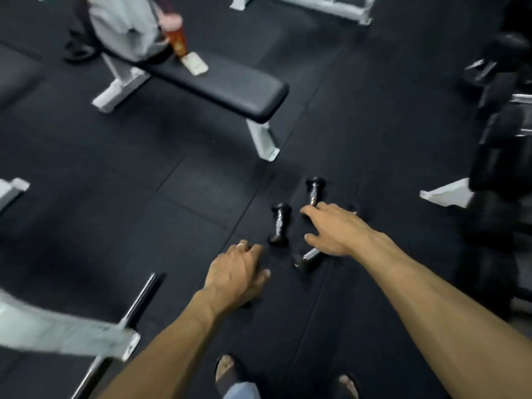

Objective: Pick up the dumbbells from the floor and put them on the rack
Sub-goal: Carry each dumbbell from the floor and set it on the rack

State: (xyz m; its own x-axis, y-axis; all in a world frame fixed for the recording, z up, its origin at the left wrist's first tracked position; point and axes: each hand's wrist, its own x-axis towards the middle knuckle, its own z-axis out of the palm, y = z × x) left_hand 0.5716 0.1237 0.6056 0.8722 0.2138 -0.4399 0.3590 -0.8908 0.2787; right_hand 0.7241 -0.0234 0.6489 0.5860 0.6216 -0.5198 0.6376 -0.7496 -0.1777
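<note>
Head view: three small dumbbells lie close together on the black rubber floor (172, 182), near the foot of the flat bench (230, 90). The left dumbbell (279, 223) is fully visible, with dark rounded heads and a dark ribbed handle, and nothing touches it. The far dumbbell (314, 191) shows one black head and a shiny metal handle; its near end is hidden under the right hand (331, 228). The near dumbbell (307, 259) shows only a chrome handle and one dark head below that hand. The right hand is spread, fingers apart, over these two, fingertips reaching the far dumbbell's handle; whether it actually touches is unclear. The left hand (239, 275) hangs loosely open just short of the left dumbbell, gripping nothing, a ring on one finger.

The bench has a black padded top on pale metal legs; a red bottle (176, 38) and a pale flat object stand at its far end beside a grey bundle. At the right edge the dumbbell rack (503, 133) is blurred and cut off, holding large dark weights. A chrome bar (138, 300) and pale frame sit lower left, smeared by motion.
</note>
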